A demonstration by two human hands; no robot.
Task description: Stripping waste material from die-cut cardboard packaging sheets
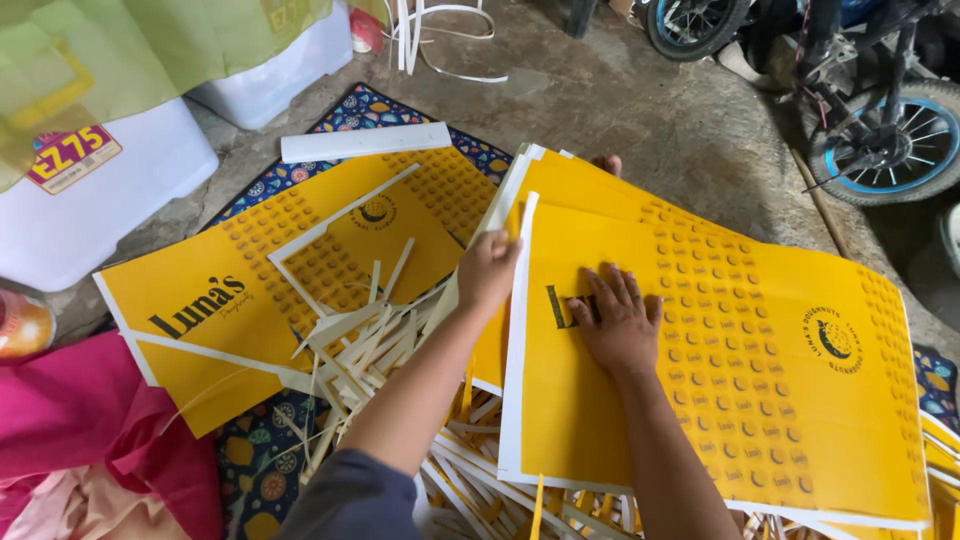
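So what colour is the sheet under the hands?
Yellow sheet with white edges and dark dots, under both hands; head view.

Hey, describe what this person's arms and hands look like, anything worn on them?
Both forearms are bare. The left hand and right hand wear no gloves, and no rings, watch or bracelet show. A dark grey-blue sleeve covers the left upper arm, ending near the elbow. No sleeve shows on the right arm within the frame.

Two hands: left hand (488,272), right hand (620,322). Yellow printed sheets: one stack (760,380), one separate sheet (250,290). One white strip pile (370,350). Two white boxes (110,190). Two bicycle wheels (885,150).
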